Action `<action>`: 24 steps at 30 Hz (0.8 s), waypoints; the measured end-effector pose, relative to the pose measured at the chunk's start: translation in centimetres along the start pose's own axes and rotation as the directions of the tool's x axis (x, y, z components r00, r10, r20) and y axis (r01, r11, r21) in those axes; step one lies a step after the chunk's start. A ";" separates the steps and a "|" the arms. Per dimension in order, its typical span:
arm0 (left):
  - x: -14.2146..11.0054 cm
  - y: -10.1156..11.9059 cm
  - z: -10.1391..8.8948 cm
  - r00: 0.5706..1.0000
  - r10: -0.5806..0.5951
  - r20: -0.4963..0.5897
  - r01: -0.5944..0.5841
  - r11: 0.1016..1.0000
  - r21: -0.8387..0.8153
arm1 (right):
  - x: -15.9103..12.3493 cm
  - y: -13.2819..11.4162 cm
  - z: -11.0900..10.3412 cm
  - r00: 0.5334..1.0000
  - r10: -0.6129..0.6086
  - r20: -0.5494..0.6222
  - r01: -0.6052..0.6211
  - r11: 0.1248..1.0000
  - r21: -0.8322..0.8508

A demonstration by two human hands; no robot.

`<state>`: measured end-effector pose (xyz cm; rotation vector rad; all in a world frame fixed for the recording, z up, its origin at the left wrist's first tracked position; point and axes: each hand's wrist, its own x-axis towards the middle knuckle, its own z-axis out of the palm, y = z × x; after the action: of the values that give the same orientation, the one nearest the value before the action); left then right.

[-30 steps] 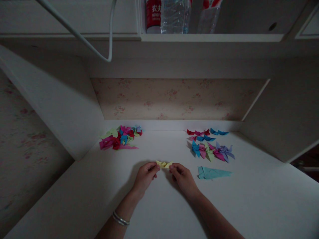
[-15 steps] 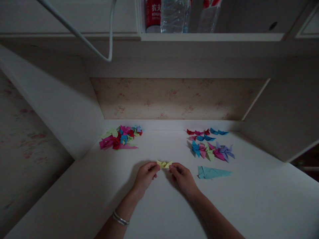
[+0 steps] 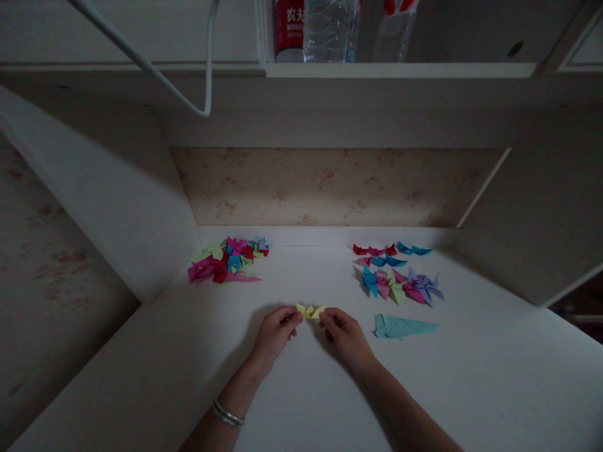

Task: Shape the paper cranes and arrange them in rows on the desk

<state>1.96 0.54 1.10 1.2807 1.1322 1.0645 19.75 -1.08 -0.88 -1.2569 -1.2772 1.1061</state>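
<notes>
A small yellow origami boat (image 3: 310, 311) is stretched between my two hands, just above the white desk (image 3: 301, 389). My left hand (image 3: 277, 333) pinches its left tip between thumb and fingers. Its right tip is caught in a pinch of my right hand (image 3: 347, 338). To the right of that hand lies a flat teal folded paper (image 3: 405, 327), long and pointed at its right end. Behind it several folded paper flowers (image 3: 400, 287) in blue, pink, green and purple lie in a row.
Small red and blue paper boats (image 3: 389, 259) lie by the back edge on the right. A heap of colourful folded papers (image 3: 230, 258) sits at the back left. Overhead, a shelf (image 3: 400, 70) holds plastic bottles (image 3: 327, 31), and a white cable (image 3: 188, 103) hangs down.
</notes>
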 end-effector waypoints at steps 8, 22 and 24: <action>0.2 0.0 0.0 1.000 -0.013 -0.004 0.013 1.000 0.013 | 0.1 0.0 0.2 1.000 0.000 -0.010 0.001 1.000 0.027; 0.1 0.0 0.0 1.000 -0.002 0.001 0.002 1.000 0.017 | 0.0 0.2 0.2 1.000 -0.016 0.000 0.016 0.999 0.035; 0.1 0.0 0.0 1.000 -0.006 0.005 0.006 1.000 0.023 | 0.0 0.0 0.2 1.000 -0.012 0.000 0.012 0.999 0.038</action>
<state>1.94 0.61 1.08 1.2968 1.1470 1.0462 19.55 -1.10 -0.91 -1.2191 -1.2571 1.1173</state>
